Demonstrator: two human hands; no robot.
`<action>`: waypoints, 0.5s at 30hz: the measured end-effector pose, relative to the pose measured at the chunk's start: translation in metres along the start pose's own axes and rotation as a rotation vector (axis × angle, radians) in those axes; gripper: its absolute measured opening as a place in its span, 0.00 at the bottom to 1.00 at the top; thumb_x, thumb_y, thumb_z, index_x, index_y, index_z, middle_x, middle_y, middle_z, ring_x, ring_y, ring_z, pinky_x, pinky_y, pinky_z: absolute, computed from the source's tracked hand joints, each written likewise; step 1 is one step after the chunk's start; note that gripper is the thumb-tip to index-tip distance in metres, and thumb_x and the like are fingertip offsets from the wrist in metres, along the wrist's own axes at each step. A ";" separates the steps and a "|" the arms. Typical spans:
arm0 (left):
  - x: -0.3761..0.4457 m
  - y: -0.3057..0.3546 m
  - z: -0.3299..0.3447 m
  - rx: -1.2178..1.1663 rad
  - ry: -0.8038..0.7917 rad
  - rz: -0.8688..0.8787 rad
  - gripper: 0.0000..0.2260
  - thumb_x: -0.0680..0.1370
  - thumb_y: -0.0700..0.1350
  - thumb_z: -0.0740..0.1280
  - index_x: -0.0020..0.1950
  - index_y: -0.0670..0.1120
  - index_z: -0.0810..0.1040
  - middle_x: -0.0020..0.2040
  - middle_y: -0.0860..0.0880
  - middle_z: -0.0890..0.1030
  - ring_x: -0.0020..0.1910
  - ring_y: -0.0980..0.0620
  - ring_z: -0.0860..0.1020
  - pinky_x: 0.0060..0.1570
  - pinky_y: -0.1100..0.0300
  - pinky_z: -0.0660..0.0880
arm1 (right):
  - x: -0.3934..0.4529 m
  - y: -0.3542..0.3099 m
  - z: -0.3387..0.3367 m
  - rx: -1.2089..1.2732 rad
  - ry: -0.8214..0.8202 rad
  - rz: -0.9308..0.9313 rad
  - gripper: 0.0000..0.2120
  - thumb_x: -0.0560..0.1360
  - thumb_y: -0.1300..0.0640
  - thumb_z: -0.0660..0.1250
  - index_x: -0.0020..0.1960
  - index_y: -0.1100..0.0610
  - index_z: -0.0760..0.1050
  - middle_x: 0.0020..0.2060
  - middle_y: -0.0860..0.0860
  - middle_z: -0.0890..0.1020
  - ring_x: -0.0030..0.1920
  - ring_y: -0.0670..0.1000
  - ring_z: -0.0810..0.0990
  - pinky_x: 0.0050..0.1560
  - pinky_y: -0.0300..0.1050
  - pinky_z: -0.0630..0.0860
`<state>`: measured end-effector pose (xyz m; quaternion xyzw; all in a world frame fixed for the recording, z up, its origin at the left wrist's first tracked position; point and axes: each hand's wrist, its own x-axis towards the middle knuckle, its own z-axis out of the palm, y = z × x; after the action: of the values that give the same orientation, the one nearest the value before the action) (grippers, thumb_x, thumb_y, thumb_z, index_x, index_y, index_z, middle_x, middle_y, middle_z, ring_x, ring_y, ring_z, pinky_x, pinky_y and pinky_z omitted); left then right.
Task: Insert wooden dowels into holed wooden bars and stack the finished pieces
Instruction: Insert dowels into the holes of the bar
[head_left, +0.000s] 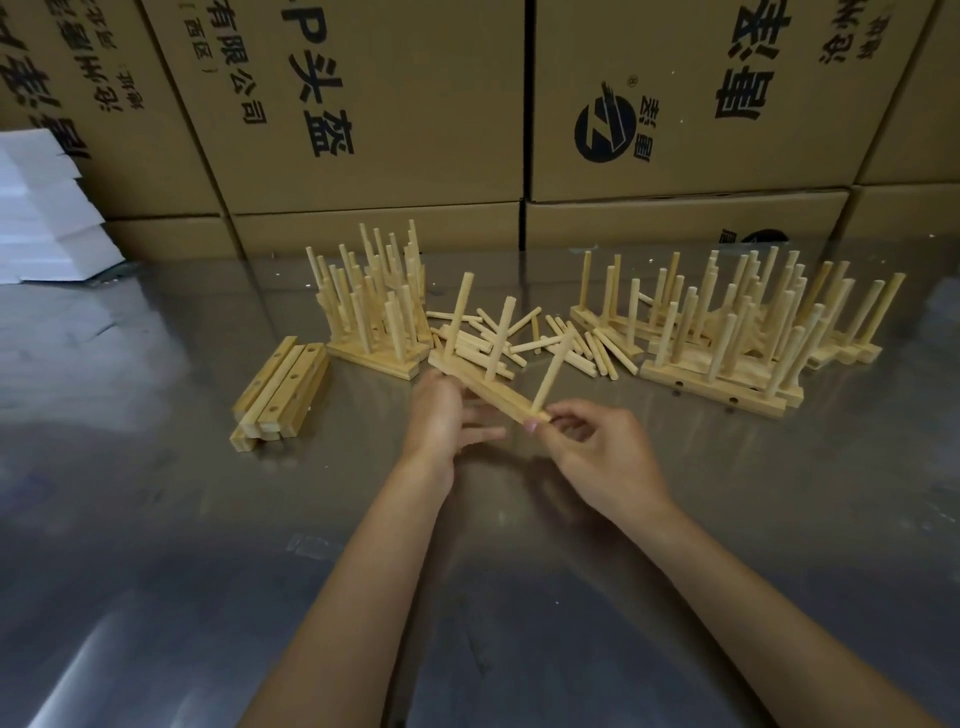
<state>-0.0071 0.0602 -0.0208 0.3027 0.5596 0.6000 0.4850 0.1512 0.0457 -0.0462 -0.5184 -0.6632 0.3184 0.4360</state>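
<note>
Head view, looking down on a reflective metal table (208, 519). At frame centre a wooden bar (485, 387) carrying three upright dowels is held clear of the tabletop between both hands. The left hand (441, 415) supports the bar's upper-left portion; its fingers lie beneath the wood and are largely hidden, so whether they curl round the bar cannot be told. The right hand (597, 449) pinches the bar's lower-right end between thumb and fingertips, just below the nearest dowel (555, 371). The other two dowels, one at the middle (501, 338) and one at the far end (458, 314), lean slightly and overlap the loose dowels (571, 345) scattered behind, which makes their bases hard to separate from the pile. Left of centre lies a bundle of holed bars (283, 392) without dowels; its lower layers are concealed. Behind it, a left stack of finished pieces (376, 306); at upper right, a larger right group of finished pieces (737, 332), whose individual bars cannot be counted. Printed cardboard boxes (363, 104) fill the top of the frame, cut off at the edges, and white foam blocks (41, 208) are cropped at the upper left
</note>
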 end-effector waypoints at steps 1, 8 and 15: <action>0.003 0.002 -0.006 0.087 0.059 -0.029 0.14 0.84 0.41 0.53 0.64 0.43 0.74 0.46 0.41 0.82 0.33 0.48 0.84 0.26 0.54 0.80 | 0.000 0.002 0.002 -0.036 -0.001 -0.003 0.03 0.74 0.50 0.73 0.41 0.46 0.82 0.32 0.40 0.80 0.35 0.37 0.76 0.33 0.31 0.69; 0.013 0.014 -0.035 0.276 0.286 -0.146 0.13 0.81 0.37 0.54 0.60 0.38 0.75 0.30 0.44 0.72 0.20 0.49 0.72 0.20 0.62 0.71 | 0.009 0.002 0.026 -0.378 -0.042 -0.079 0.08 0.75 0.44 0.70 0.51 0.45 0.83 0.40 0.43 0.73 0.47 0.44 0.71 0.36 0.40 0.64; 0.012 0.016 -0.040 0.174 0.388 0.021 0.12 0.79 0.40 0.57 0.62 0.43 0.71 0.48 0.45 0.76 0.49 0.43 0.77 0.51 0.51 0.76 | 0.030 -0.016 0.067 -0.455 -0.059 -0.039 0.16 0.75 0.39 0.67 0.61 0.40 0.80 0.49 0.47 0.79 0.58 0.52 0.75 0.48 0.45 0.69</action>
<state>-0.0516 0.0575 -0.0155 0.2282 0.6891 0.6014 0.3337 0.0813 0.0729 -0.0530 -0.5810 -0.7402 0.1673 0.2943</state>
